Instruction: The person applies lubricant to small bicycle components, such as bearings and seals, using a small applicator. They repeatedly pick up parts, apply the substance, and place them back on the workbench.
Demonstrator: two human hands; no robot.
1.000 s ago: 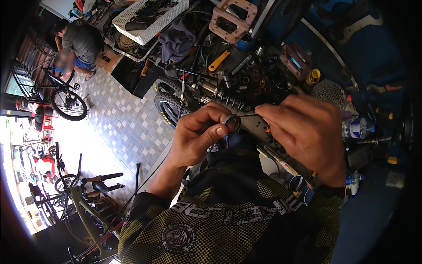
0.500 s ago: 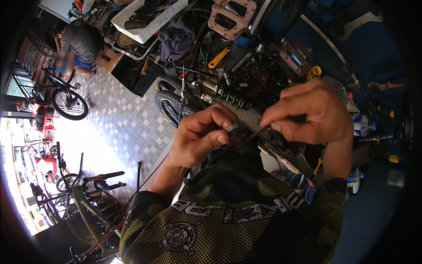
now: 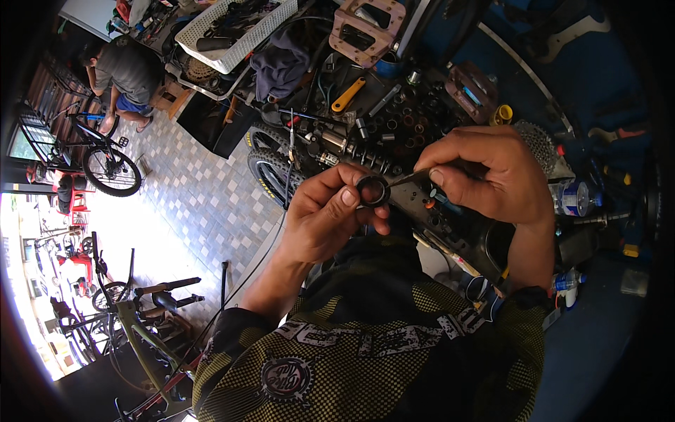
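Observation:
My left hand (image 3: 320,221) pinches a dark ring-shaped part (image 3: 364,199), like a bearing, between thumb and fingers, its round opening turned toward me. Between the thumb and forefinger of my right hand (image 3: 489,176) is a thin, dark, pointed tool (image 3: 404,178), closed in a pinch. The tip of this tool reaches the ring's right edge; whether it touches cannot be made out. Just beyond my hands lies a shock absorber with a black coil (image 3: 367,156) on the cluttered bench. Small sockets and rings (image 3: 404,126) are spread beside it.
A white basket (image 3: 242,43) of tools, a grey-blue cloth (image 3: 280,68), a yellow-handled tool (image 3: 349,94) and bronze pedals (image 3: 365,32) crowd the far side. A cassette (image 3: 537,149) and plastic bottle (image 3: 575,199) stand right. A person (image 3: 126,67) bends by a bicycle (image 3: 111,165) far left.
The ring has turned in my left hand, so its opening now shows. My right hand has shifted slightly left, with the thin tool still pinched, its tip higher at the ring's edge.

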